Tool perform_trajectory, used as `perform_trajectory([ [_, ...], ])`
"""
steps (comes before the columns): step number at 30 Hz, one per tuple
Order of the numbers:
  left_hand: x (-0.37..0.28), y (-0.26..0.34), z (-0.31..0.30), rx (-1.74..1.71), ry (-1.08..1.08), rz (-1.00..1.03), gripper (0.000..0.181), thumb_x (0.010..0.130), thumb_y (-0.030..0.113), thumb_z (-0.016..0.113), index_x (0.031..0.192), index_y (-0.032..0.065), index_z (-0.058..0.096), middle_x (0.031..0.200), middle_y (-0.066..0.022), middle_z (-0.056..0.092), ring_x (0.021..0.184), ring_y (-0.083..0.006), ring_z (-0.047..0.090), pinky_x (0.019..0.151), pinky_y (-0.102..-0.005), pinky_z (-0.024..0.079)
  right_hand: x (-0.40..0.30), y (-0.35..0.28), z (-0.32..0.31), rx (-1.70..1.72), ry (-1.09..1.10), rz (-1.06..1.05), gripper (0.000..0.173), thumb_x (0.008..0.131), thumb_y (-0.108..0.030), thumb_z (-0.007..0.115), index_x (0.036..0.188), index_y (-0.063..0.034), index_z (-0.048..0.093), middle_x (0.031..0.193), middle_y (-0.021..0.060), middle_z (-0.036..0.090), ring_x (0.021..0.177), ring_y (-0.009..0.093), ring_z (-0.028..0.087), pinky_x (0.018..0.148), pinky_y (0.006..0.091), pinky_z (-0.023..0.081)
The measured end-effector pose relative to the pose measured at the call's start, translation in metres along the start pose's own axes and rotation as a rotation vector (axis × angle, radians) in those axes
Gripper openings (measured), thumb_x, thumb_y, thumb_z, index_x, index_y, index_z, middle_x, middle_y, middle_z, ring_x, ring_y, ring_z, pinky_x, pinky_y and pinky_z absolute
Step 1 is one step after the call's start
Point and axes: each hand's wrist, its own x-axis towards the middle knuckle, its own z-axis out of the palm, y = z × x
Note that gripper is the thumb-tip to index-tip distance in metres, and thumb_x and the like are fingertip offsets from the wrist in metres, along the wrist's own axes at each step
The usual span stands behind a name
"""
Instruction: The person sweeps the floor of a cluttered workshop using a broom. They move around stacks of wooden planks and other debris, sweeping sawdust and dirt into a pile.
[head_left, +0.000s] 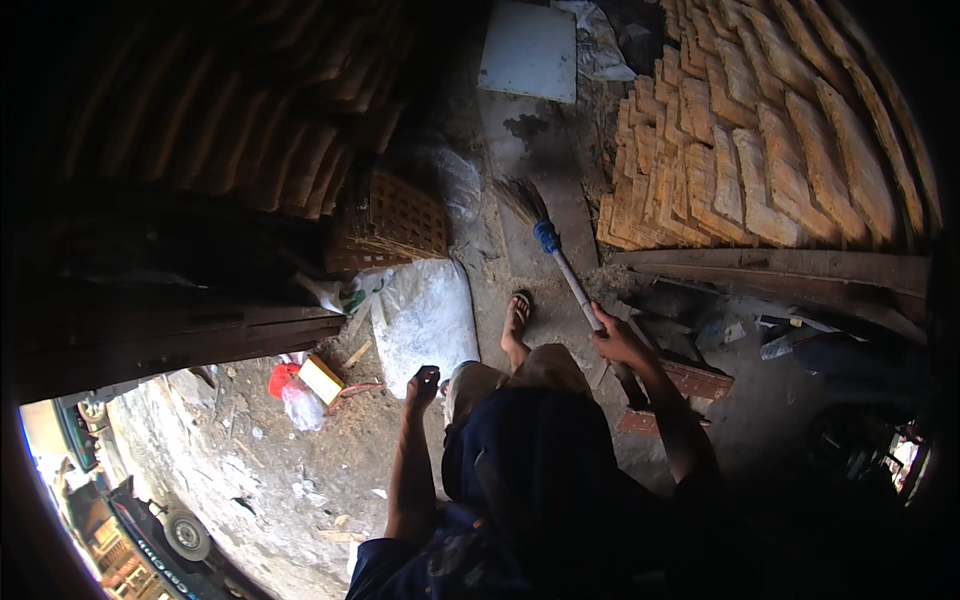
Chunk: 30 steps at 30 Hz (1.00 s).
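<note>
My right hand (618, 341) grips the pale stick handle of a bristle broom (576, 283). Blue binding wraps the broom where handle meets bristles. Its dark, thin bristles point forward and spread just above or on the dusty floor; contact is hard to judge. My left hand (424, 384) is raised at my left side with the fingers curled, and shadow hides whether anything lies in it. Beneath it is a whitish plastic sheet or sack (427, 322) on the ground. One sandalled foot (516, 319) stands forward, between that sheet and the broom.
Tall stacks of rough brown slabs (750, 150) rise at right and, in shadow, at left (247, 135). A perforated crate (409, 214) sits left of the path. A white panel (529, 52) lies ahead. Yellow box (321, 379), red bag (282, 380) and scraps litter the left; reddish-brown blocks (694, 377) lie right.
</note>
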Motion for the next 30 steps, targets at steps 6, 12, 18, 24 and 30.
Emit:
perform_trajectory([
  [6,0.032,0.111,0.010,-0.132,0.002,-0.051,0.023,0.088,0.013,0.058,0.107,0.0032,0.062,0.090,-0.0064,0.065,0.069,-0.0149,0.064,0.055,-0.0255,0.048,0.033,0.050,-0.020,-0.177,-0.110,-0.043,0.073,0.084,-0.014,0.059,0.146,-0.0066,0.021,0.069,0.0112,0.060,0.055,0.015,0.059,0.051,0.0322,0.048],
  [12,0.025,0.061,0.021,-0.088,0.065,-0.160,0.023,0.089,0.020,0.053,0.105,0.0058,0.063,0.086,-0.0059,0.065,0.067,-0.0145,0.064,0.051,-0.0272,0.048,-0.081,-0.034,-0.088,0.298,-0.190,0.148,0.065,0.086,-0.020,0.056,0.145,-0.0086,0.030,0.075,-0.0010,0.056,0.060,0.007,0.049,0.054,0.0230,0.043],
  [18,0.011,0.029,0.027,0.076,0.001,-0.408,0.019,0.086,0.022,0.056,0.098,0.0101,0.066,0.083,-0.0095,0.067,0.070,-0.0196,0.064,0.060,-0.0318,0.049,-0.042,-0.041,-0.114,0.381,-0.096,0.155,0.063,0.088,-0.014,0.053,0.146,-0.0100,0.028,0.071,-0.0016,0.050,0.059,0.006,0.047,0.053,0.0217,0.041],
  [24,0.041,0.037,0.017,-0.024,0.070,-0.335,0.017,0.084,0.022,0.057,0.094,0.0115,0.066,0.077,-0.0119,0.067,0.073,-0.0213,0.065,0.064,-0.0339,0.050,0.110,-0.071,-0.118,0.210,-0.016,0.062,0.070,0.088,-0.009,0.055,0.148,-0.0140,0.021,0.069,0.0053,0.054,0.047,0.013,0.050,0.042,0.0309,0.045],
  [30,0.106,0.053,0.011,0.010,0.039,-0.272,0.017,0.085,0.023,0.058,0.095,0.0124,0.066,0.072,-0.0108,0.065,0.062,-0.0212,0.065,0.058,-0.0346,0.051,0.206,-0.106,-0.119,-0.242,0.037,0.046,0.074,0.083,-0.010,0.054,0.148,-0.0124,0.019,0.078,0.0141,0.064,0.056,0.018,0.059,0.050,0.0331,0.049],
])
